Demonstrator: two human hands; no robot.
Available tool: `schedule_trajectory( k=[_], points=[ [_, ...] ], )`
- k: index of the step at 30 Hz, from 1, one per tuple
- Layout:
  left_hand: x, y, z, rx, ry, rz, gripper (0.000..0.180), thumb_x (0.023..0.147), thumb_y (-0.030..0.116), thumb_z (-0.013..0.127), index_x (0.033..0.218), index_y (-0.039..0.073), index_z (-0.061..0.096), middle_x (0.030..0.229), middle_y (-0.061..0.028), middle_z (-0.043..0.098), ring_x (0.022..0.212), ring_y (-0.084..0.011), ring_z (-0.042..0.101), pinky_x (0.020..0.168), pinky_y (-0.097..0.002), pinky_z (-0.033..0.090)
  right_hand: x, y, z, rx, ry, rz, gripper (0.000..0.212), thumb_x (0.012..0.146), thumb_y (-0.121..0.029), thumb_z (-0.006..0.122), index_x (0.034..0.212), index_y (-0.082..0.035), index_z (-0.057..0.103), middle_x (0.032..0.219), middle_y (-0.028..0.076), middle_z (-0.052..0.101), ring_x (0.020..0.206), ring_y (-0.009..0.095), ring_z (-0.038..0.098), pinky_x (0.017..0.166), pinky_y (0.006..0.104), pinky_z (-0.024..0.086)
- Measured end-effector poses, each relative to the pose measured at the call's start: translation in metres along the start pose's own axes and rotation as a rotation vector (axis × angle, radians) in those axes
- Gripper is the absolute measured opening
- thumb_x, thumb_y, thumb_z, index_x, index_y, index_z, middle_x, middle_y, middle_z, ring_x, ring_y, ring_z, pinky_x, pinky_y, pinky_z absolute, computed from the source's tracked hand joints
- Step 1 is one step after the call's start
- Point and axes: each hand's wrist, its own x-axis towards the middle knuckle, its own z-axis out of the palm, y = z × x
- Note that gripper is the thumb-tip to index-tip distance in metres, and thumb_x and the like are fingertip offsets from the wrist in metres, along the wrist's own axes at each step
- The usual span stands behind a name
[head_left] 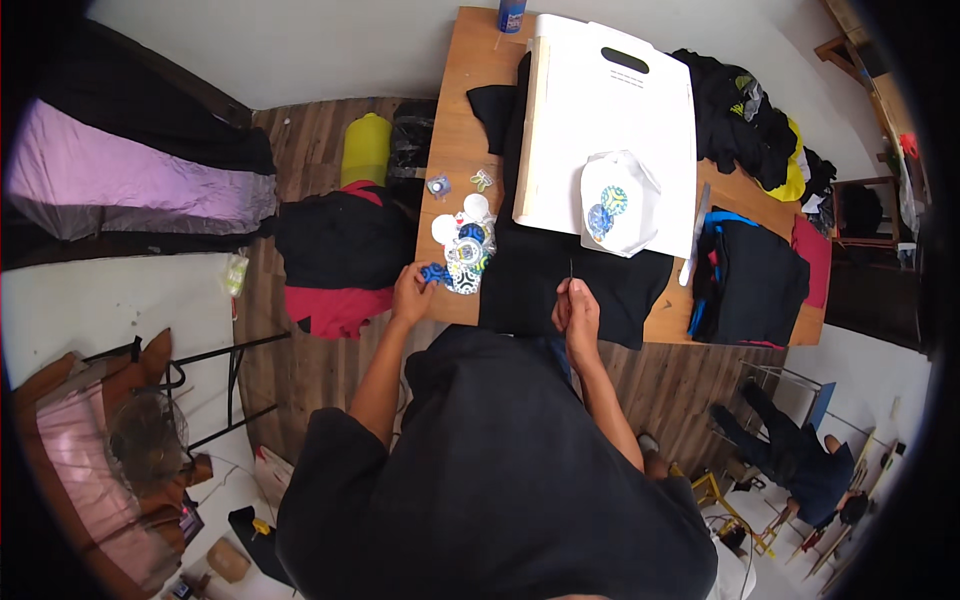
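Observation:
My left hand (411,293) is at the table's left edge, its fingertips closed on a blue patterned round patch (434,273). This patch lies against a pile of round patches (466,250) in white, blue and green. In front of me, over black fabric (530,265), my right hand (577,315) is closed in a pinch. A thin dark pointed tool (571,268) sticks up from its fingers; its exact kind is too small to tell. Beyond that hand, a white sheet with two round patches (620,205) rests on a large white board (610,115).
Folded black garments (755,275) and a white strip (693,240) lie right of the board. More dark clothing (745,120) is heaped at the far right. A blue can (511,15) stands at the far edge. Black and red fabric (345,255) sits left of the wooden table (455,130).

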Motion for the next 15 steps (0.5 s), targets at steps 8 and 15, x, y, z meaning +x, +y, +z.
schedule_trajectory(
  k=[8,15],
  points=[
    [-0.005,-0.022,0.003,-0.11,0.157,-0.059,0.051,0.065,0.01,0.085,0.11,0.006,0.06,0.079,-0.0017,0.046,0.065,-0.0131,0.043,0.059,-0.027,0.041,0.009,-0.013,0.0,0.015,-0.035,-0.08,0.036,0.103,-0.037,0.042,0.091,-0.005,0.053,0.055,-0.005,0.031,0.044,0.004,0.026,0.042,0.0221,0.025],
    [-0.005,-0.036,-0.003,-0.178,0.161,-0.224,0.04,0.072,0.012,0.082,0.106,0.003,0.062,0.081,-0.0008,0.055,0.058,-0.0064,0.043,0.054,-0.0219,0.041,0.021,-0.022,0.001,-0.018,0.056,-0.045,0.036,0.103,-0.037,0.042,0.091,-0.004,0.053,0.054,-0.005,0.031,0.045,0.004,0.026,0.043,0.0222,0.026]
  ],
)
